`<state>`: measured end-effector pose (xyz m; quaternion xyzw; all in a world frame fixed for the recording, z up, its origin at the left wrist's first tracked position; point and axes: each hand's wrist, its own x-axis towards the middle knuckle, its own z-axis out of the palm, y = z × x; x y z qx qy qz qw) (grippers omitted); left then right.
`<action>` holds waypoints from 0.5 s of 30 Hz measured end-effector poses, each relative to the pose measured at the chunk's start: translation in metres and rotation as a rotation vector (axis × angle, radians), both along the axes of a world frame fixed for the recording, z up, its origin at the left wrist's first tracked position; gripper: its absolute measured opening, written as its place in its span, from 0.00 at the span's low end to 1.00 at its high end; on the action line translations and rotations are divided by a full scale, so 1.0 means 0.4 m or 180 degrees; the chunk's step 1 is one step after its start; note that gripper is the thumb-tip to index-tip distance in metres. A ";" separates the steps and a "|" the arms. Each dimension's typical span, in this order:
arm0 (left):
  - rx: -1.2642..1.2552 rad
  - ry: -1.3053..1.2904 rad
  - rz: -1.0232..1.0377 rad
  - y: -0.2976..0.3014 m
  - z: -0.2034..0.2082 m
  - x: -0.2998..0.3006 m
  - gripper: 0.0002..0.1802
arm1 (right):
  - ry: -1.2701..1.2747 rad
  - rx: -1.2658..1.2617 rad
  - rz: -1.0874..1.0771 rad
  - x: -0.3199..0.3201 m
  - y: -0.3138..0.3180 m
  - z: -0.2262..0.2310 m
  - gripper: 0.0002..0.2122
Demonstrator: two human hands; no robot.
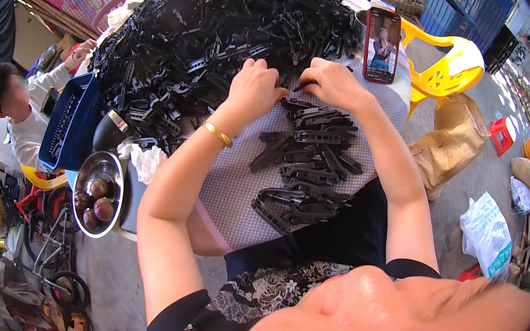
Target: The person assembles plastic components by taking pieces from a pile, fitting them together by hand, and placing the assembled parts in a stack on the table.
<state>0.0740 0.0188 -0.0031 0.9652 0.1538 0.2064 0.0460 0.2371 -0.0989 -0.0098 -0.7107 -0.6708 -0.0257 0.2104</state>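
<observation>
A big heap of narrow black plastic parts [212, 30] covers the far half of the table. At its near edge, my left hand [254, 90] has its fingers curled over the parts; what they hold, if anything, is hidden. Just to its right, my right hand [335, 82] pinches a slim black plastic part [305, 84]. Between my forearms lies a smaller pile of similar black parts [315, 135], stretching toward me over the dotted tablecloth [227, 184]. A gold bangle [217, 134] circles my left wrist.
A phone [382, 46] stands upright at the table's right. To the left are a metal bowl [121, 192] with several dark round fruits, crumpled tissue [146, 160] and a blue basket [72, 118]. Another person [25, 121] sits beyond the basket. A yellow chair [448, 68] stands at right.
</observation>
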 end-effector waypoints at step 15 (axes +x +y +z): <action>0.0687 0.0594 0.0296 -0.033 -0.003 0.001 0.10 | 0.3421 0.1104 0.0296 0.012 0.019 0.016 0.10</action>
